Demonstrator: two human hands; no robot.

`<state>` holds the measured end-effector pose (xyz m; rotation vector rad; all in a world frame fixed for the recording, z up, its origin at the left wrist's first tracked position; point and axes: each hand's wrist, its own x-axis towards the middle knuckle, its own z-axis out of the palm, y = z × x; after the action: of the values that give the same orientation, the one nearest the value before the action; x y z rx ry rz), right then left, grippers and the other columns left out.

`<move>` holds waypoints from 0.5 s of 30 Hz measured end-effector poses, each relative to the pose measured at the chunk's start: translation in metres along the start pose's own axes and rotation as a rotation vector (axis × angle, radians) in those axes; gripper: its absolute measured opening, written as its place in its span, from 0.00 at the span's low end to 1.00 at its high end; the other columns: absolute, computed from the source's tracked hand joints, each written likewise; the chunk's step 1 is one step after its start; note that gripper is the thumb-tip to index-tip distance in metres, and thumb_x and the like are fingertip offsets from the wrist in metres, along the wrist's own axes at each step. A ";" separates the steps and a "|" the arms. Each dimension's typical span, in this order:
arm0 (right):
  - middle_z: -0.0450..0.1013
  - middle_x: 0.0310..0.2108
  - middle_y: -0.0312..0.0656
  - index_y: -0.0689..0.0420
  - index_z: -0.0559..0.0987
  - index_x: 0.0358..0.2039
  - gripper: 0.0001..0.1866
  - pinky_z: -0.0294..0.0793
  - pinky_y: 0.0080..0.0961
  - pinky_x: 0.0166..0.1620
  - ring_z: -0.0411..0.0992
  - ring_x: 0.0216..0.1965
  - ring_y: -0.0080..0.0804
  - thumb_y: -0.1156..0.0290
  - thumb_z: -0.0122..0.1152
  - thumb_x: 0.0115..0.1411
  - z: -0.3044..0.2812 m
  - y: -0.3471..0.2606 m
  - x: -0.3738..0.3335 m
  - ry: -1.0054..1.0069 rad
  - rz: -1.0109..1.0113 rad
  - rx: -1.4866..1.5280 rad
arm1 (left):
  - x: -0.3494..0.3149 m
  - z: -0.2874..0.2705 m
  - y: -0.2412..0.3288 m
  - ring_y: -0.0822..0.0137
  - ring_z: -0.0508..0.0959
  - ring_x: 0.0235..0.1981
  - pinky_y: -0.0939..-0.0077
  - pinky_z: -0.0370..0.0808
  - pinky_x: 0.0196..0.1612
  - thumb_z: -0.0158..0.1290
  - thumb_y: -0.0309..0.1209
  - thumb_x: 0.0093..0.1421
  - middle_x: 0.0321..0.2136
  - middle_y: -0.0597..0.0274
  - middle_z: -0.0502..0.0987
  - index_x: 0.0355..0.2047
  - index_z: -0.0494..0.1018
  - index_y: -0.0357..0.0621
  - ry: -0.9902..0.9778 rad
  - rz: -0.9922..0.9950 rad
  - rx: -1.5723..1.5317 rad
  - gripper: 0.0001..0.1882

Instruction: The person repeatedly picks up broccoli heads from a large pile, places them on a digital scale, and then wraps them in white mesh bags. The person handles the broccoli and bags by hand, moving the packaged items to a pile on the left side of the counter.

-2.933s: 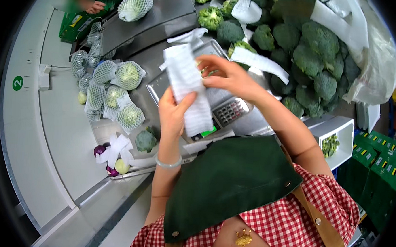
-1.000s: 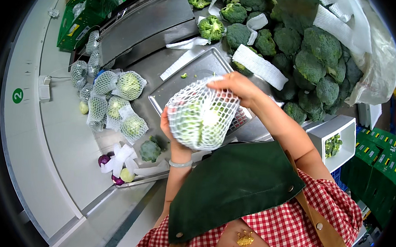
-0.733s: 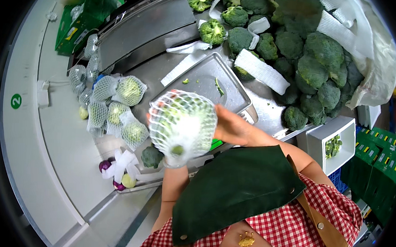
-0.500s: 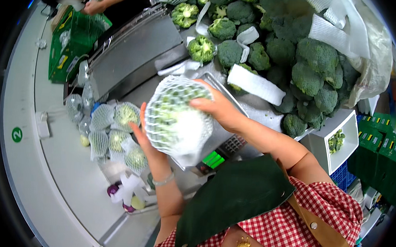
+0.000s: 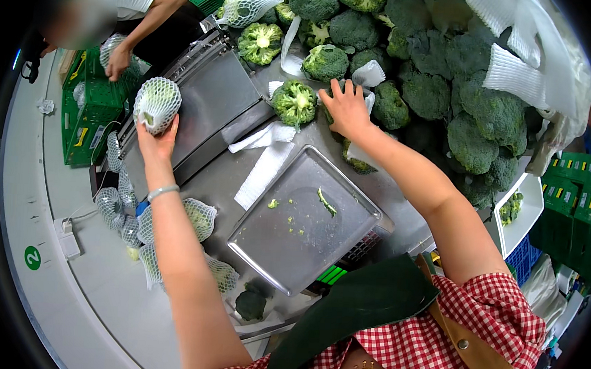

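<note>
My left hand [image 5: 158, 142] holds up a head of broccoli in a white foam net [image 5: 158, 100], beside the metal sealing machine [image 5: 203, 99] at the left. On the right, my right hand [image 5: 349, 110] reaches over the broccoli pile [image 5: 424, 94], its fingers spread. It covers a dark green head that shows only in part beneath it. Just left of its fingers sits a trimmed broccoli head [image 5: 294, 103], stem side up. Nearer me is a metal scale pan [image 5: 265, 246] with small green scraps and a leaf strip on it.
White foam net sleeves [image 5: 264, 176] lie between machine and pan. Several netted heads [image 5: 200, 219] are at the lower left, near a loose broccoli [image 5: 250, 304]. Another person [image 5: 140, 33] works by a green crate [image 5: 89, 110] at the far left. A white bin [image 5: 518, 216] stands at the right.
The netted broccoli has gone from between both hands above the scale pan to the far left in my left hand. My right hand has let go and moved to the pile.
</note>
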<state>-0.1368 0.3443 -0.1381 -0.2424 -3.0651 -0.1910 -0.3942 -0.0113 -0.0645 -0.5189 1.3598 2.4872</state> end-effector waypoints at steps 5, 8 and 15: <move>0.66 0.52 0.48 0.51 0.71 0.52 0.36 0.69 0.40 0.54 0.66 0.53 0.52 0.60 0.72 0.40 -0.043 0.034 0.004 0.049 0.265 0.814 | -0.029 0.015 -0.001 0.59 0.69 0.51 0.62 0.70 0.53 0.55 0.40 0.62 0.54 0.55 0.67 0.57 0.64 0.47 0.430 0.620 0.547 0.25; 0.65 0.53 0.45 0.53 0.67 0.55 0.37 0.68 0.34 0.55 0.64 0.57 0.44 0.58 0.70 0.46 -0.065 0.038 -0.029 0.145 0.307 1.325 | -0.115 0.037 -0.049 0.64 0.70 0.50 0.65 0.71 0.52 0.54 0.28 0.62 0.55 0.56 0.63 0.59 0.59 0.46 -0.089 0.736 0.666 0.26; 0.70 0.40 0.40 0.55 0.63 0.52 0.29 0.70 0.31 0.42 0.71 0.41 0.29 0.49 0.59 0.61 -0.104 -0.069 -0.171 -0.568 0.447 1.948 | -0.334 0.011 -0.159 0.56 0.62 0.62 0.57 0.62 0.62 0.69 0.40 0.45 0.62 0.54 0.58 0.69 0.46 0.48 -0.386 0.229 0.691 0.57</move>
<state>0.0256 0.2376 -0.0553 -0.7427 -1.8958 2.7608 -0.0333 0.0632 -0.0366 0.2633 2.0205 1.9172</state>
